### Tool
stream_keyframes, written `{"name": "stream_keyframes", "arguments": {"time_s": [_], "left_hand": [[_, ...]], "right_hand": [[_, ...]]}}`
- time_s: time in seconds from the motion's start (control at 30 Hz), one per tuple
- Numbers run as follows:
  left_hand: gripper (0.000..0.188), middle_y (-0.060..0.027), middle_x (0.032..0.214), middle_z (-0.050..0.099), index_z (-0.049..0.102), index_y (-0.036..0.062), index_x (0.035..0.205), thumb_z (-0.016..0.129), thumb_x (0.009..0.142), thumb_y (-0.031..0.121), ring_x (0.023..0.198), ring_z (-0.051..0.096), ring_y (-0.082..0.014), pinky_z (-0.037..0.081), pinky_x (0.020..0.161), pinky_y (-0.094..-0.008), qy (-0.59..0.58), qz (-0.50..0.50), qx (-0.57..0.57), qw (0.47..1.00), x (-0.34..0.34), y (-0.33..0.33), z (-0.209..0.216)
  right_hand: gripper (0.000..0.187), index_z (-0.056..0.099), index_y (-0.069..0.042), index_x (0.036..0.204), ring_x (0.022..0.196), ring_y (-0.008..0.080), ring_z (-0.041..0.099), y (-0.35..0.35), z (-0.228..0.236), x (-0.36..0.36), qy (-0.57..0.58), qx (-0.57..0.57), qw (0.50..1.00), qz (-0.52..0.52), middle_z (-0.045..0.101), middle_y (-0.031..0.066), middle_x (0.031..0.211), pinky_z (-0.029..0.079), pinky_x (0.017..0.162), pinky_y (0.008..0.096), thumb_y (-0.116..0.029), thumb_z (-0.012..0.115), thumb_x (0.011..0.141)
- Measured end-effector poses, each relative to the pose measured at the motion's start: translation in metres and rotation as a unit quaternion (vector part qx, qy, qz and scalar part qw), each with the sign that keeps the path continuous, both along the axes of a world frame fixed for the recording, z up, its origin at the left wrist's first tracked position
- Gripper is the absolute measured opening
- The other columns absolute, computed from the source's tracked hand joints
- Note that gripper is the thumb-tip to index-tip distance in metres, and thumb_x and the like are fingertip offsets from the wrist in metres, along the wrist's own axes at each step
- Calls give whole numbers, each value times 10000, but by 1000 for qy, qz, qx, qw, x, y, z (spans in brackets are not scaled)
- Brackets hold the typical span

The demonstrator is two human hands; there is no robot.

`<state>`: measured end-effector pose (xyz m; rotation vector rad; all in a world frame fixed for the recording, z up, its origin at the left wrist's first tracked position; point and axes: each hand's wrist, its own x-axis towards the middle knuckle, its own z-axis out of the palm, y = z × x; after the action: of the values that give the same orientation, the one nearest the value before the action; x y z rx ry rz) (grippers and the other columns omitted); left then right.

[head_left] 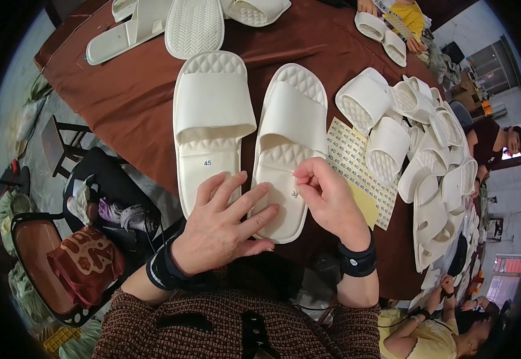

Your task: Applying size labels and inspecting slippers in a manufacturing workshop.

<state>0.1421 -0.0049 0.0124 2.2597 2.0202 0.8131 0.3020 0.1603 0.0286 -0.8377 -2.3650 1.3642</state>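
Two white slide slippers lie side by side in front of me, toes pointing away. Across the heel ends of the left slipper [214, 102] and the right slipper [294, 119], my left hand [221, 221] rests with its fingers spread. Over the right slipper's insole, my right hand [332, 200] has thumb and forefinger pinched together beside a small printed size mark [294, 194]. Whatever may be between those fingertips is too small to make out. Another size mark [207, 163] shows on the left slipper's insole. A yellow sheet of number stickers [356, 161] lies by my right hand.
A brown cloth [122, 107] covers the table. White slippers are heaped [431, 143] on the right, and several more lie at the far edge [194, 27]. A chair with a red bag [87, 263] stands at the left. Other people sit around the right side.
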Motion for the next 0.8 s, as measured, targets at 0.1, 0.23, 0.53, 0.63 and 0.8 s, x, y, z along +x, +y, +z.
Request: {"name": "stream_keyframes", "arguments": {"time_s": [0.1,0.23,0.53,0.63,0.8], "left_hand": [[574,-50,1305,559,664,201,1152,759,694,533,1203,496,-330,373,1013,-505,10,2,0,1000,-3,-1,2],[517,-55,1309,544,641,193,1139,758,717,468,1197,491,-338,363,1002,-515,8,-25,3,1000,7,11,11],[557,-144,1308,556,616,89,1251,678,840,461,1191,484,-394,348,1012,-514,50,-42,29,997,8,-2,9],[557,-144,1301,560,615,86,1246,688,835,455,1189,486,-388,348,1012,-513,59,-54,28,996,11,2,11],[580,-146,1299,557,604,92,1276,699,828,448,1191,483,-390,346,1017,-511,63,-51,28,996,10,3,11]], "right_hand": [[136,547,-6,1020,775,266,622,-1,-4,-4,9,-7,1000,-1,599,141,845,503,710,355,-13,571,886],[130,534,-23,1014,816,350,610,-4,5,8,3,117,993,-28,599,185,875,490,730,426,-53,557,890],[148,460,-33,997,873,367,573,-11,-21,1,40,159,986,17,562,153,961,445,767,440,-78,549,887],[154,455,-31,991,882,369,576,-12,-19,6,64,196,978,-3,562,157,975,449,759,444,-74,555,883],[163,456,-26,990,890,377,578,-15,-27,-2,53,200,978,-25,563,161,987,454,747,446,-60,564,872]]}}
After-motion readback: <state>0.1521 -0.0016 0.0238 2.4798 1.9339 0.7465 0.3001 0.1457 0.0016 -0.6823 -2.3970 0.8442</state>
